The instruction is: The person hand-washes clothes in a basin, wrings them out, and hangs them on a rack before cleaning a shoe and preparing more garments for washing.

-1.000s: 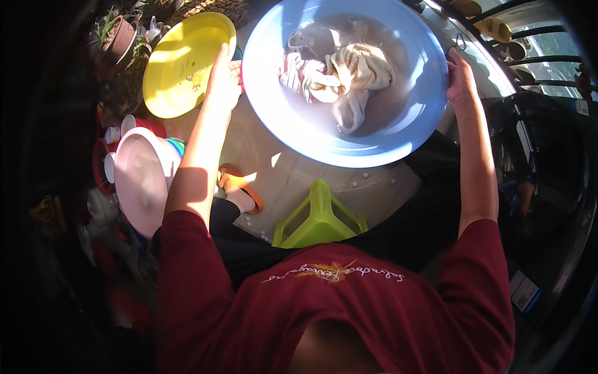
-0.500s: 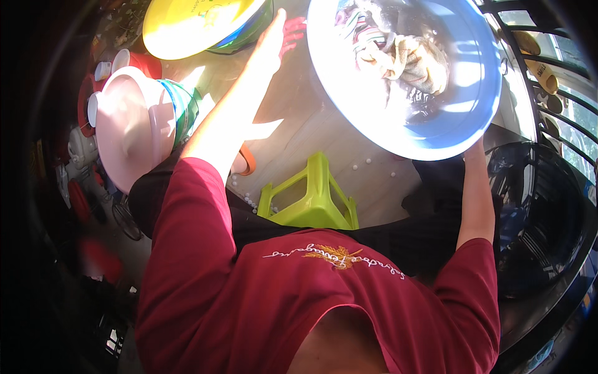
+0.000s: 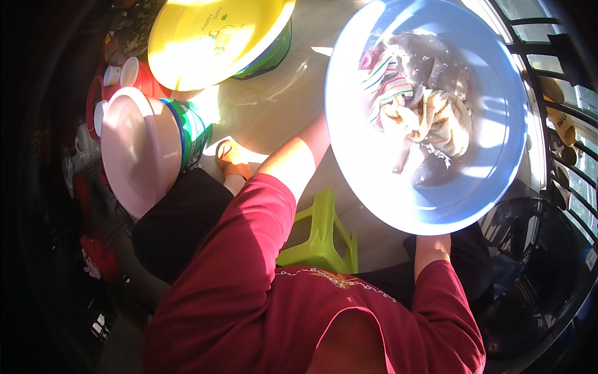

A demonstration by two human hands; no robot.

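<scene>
A large pale blue basin (image 3: pixel 430 215) fills the upper right, with cloudy, sudsy water (image 3: pixel 436 174) inside. Wet laundry lies in it: a beige cloth (image 3: pixel 451 118) and a striped cloth (image 3: pixel 389 84), bunched together. My left forearm (image 3: pixel 296 159) reaches up to the basin's left side, where the rim covers the hand and its fingers. From below, my right wrist (image 3: pixel 433 243) passes under the near rim. That hand supports the basin from beneath, its fingers out of sight.
A green plastic stool (image 3: pixel 321 237) stands in front of me. To the left are a pink basin (image 3: pixel 134 156) and a yellow basin (image 3: pixel 218 37) over green-blue ones. My sandalled foot (image 3: pixel 233 156) is near the pink basin. Black bars (image 3: pixel 536 62) and a black tub (image 3: pixel 529 268) border the right.
The blue basin has shifted closer to me. My left hand, which was spread in the air left of the basin, has moved right and is now hidden at its side.
</scene>
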